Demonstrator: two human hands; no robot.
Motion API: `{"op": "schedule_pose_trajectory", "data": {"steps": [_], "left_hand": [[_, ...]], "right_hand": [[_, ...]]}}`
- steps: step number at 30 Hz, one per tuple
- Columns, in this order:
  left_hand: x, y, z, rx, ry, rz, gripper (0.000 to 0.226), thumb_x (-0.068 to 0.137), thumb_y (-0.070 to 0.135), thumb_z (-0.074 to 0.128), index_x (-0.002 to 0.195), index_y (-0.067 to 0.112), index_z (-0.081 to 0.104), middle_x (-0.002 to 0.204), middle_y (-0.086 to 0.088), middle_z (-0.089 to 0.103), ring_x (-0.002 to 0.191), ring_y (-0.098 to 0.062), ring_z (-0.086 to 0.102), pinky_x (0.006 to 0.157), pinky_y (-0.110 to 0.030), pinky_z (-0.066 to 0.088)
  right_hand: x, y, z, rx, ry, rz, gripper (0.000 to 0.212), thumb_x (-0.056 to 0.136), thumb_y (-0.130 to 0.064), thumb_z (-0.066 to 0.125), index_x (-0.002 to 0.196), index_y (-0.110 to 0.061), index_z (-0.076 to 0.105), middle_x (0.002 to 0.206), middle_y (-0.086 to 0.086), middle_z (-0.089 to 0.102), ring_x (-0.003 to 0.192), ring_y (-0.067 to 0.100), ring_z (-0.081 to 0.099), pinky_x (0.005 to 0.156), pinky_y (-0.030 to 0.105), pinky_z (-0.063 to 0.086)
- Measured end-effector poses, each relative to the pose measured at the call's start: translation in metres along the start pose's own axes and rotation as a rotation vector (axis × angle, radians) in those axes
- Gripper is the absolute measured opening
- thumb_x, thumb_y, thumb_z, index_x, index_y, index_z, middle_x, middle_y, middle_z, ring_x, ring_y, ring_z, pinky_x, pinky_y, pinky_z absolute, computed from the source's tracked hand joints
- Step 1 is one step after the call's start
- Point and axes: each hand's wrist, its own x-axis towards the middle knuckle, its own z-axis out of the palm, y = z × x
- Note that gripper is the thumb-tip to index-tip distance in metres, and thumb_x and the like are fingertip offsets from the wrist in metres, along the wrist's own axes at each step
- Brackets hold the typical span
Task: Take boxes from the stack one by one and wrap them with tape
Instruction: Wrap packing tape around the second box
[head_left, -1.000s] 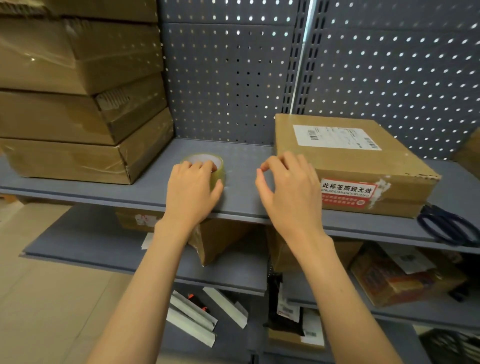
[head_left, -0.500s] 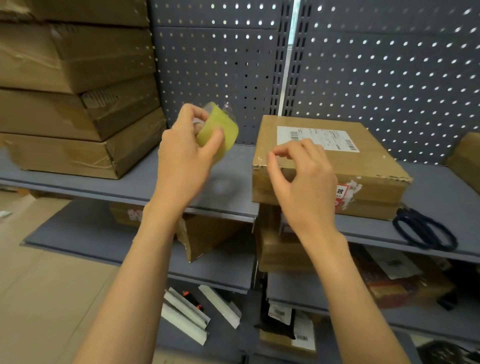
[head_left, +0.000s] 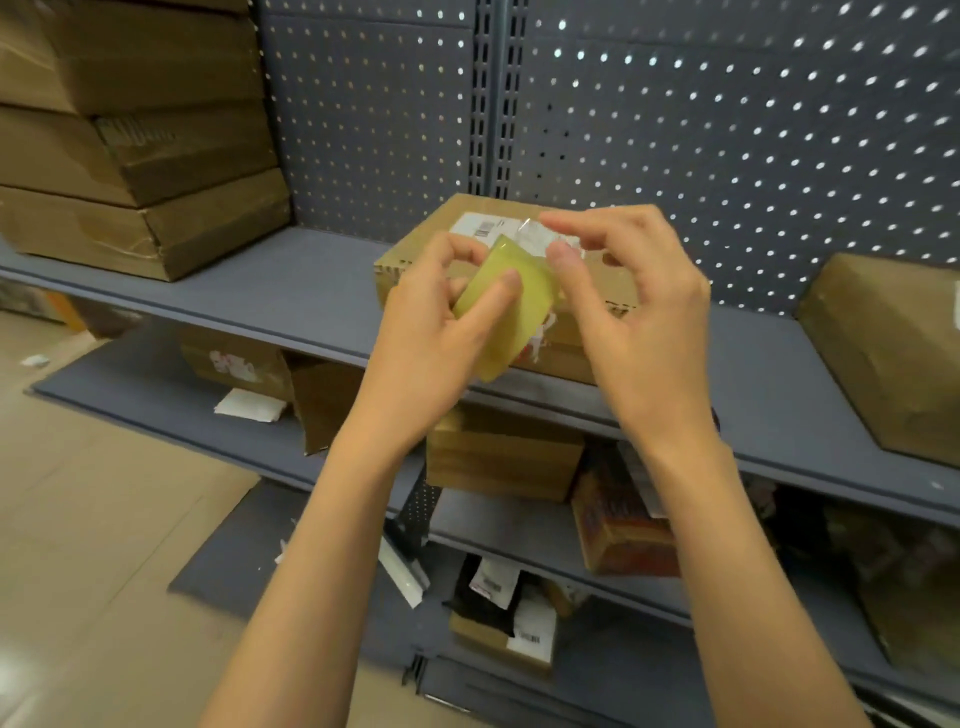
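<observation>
A grey pegboard shelf (head_left: 291, 283) fills the frame, with stacked boxes (head_left: 140, 156) at upper left. At centre, the left hand (head_left: 431, 343) grips the tape roll (head_left: 501, 306); the right hand (head_left: 639, 322) pinches its loose end just above. The box (head_left: 587, 291) to wrap lies directly behind both hands.

Bare shelf (head_left: 311, 291) lay open between the stack of boxes (head_left: 140, 156) at left and the labelled box (head_left: 415, 254); the pegboard (head_left: 374, 119) closed the back.
</observation>
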Motion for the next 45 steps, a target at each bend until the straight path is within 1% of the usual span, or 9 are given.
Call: {"op": "schedule_pose_trajectory", "data": {"steps": [4, 10, 14, 20, 24, 28, 32, 40, 45], "left_hand": [[-0.018, 0.006, 0.027, 0.023, -0.031, -0.021, 0.006, 0.096, 0.025, 0.056, 0.096, 0.021, 0.052, 0.068, 0.006, 0.069, 0.065, -0.020, 0.065, 0.062, -0.043, 0.052], [-0.031, 0.013, 0.057, 0.029, -0.073, -0.031, 0.012, 0.096, 0.025, 0.056, 0.099, 0.014, 0.052, 0.059, 0.009, 0.062, 0.053, -0.011, 0.053, 0.052, -0.031, 0.042], [-0.035, 0.016, 0.070, -0.027, -0.137, -0.056, 0.010, 0.096, 0.021, 0.055, 0.099, 0.012, 0.051, 0.064, 0.007, 0.068, 0.055, -0.008, 0.062, 0.054, -0.031, 0.052], [-0.039, 0.014, 0.073, -0.135, -0.230, -0.133, 0.018, 0.097, 0.022, 0.051, 0.107, 0.007, 0.046, 0.080, -0.005, 0.072, 0.066, -0.021, 0.070, 0.059, -0.042, 0.060], [-0.040, 0.007, 0.062, -0.237, -0.299, -0.249, 0.019, 0.096, 0.016, 0.052, 0.112, 0.009, 0.045, 0.077, 0.003, 0.071, 0.069, -0.018, 0.068, 0.060, -0.036, 0.060], [-0.037, 0.001, 0.052, -0.290, -0.345, -0.309, 0.028, 0.094, 0.009, 0.053, 0.121, 0.002, 0.045, 0.079, -0.002, 0.071, 0.075, -0.024, 0.068, 0.062, -0.040, 0.060], [-0.032, -0.007, 0.048, -0.255, -0.335, -0.301, 0.024, 0.097, 0.015, 0.051, 0.116, -0.001, 0.050, 0.076, -0.009, 0.069, 0.071, -0.023, 0.067, 0.054, -0.036, 0.057], [-0.024, -0.025, 0.046, -0.168, -0.197, -0.346, 0.022, 0.100, 0.022, 0.048, 0.107, 0.003, 0.055, 0.062, -0.007, 0.066, 0.050, -0.022, 0.062, 0.055, -0.033, 0.053], [-0.028, -0.021, 0.038, -0.343, -0.387, -0.326, 0.028, 0.096, 0.024, 0.048, 0.114, 0.003, 0.053, 0.071, -0.012, 0.067, 0.061, -0.026, 0.064, 0.065, -0.036, 0.056]], "right_hand": [[-0.011, 0.008, -0.026, -0.019, -0.083, -0.001, 0.025, 0.095, -0.020, 0.057, 0.119, -0.020, 0.065, 0.108, -0.009, 0.058, 0.105, 0.013, 0.055, 0.092, 0.019, 0.040], [-0.027, 0.019, -0.052, -0.039, -0.096, 0.077, 0.021, 0.095, -0.023, 0.056, 0.110, -0.017, 0.068, 0.105, -0.004, 0.062, 0.103, 0.017, 0.056, 0.090, 0.028, 0.043], [-0.034, 0.022, -0.064, 0.025, -0.059, 0.160, 0.013, 0.094, -0.018, 0.058, 0.100, -0.016, 0.069, 0.099, -0.004, 0.065, 0.097, 0.008, 0.058, 0.082, 0.012, 0.039], [-0.037, 0.025, -0.063, 0.381, -0.060, 0.447, 0.011, 0.090, -0.012, 0.063, 0.089, -0.021, 0.070, 0.093, 0.000, 0.070, 0.090, 0.010, 0.065, 0.080, 0.022, 0.051], [-0.040, 0.027, -0.050, 0.446, -0.074, 0.545, 0.011, 0.090, -0.013, 0.063, 0.086, -0.021, 0.070, 0.086, -0.007, 0.070, 0.081, 0.002, 0.062, 0.069, 0.016, 0.049], [-0.045, 0.031, -0.036, 0.398, -0.108, 0.510, 0.009, 0.094, -0.020, 0.060, 0.088, -0.022, 0.067, 0.083, -0.010, 0.065, 0.076, 0.004, 0.060, 0.060, 0.021, 0.046], [-0.048, 0.030, -0.021, 0.176, 0.022, 0.344, 0.008, 0.091, -0.014, 0.061, 0.087, -0.017, 0.066, 0.089, -0.006, 0.059, 0.086, 0.003, 0.057, 0.077, 0.017, 0.044], [-0.043, 0.013, -0.004, 0.125, 0.163, 0.224, 0.009, 0.092, -0.008, 0.059, 0.087, -0.012, 0.065, 0.092, -0.002, 0.057, 0.088, -0.006, 0.052, 0.081, 0.010, 0.039], [-0.024, 0.026, -0.007, 0.184, 0.097, 0.363, 0.009, 0.093, -0.013, 0.057, 0.088, -0.016, 0.063, 0.090, -0.004, 0.063, 0.087, 0.005, 0.058, 0.080, 0.019, 0.045]]}}
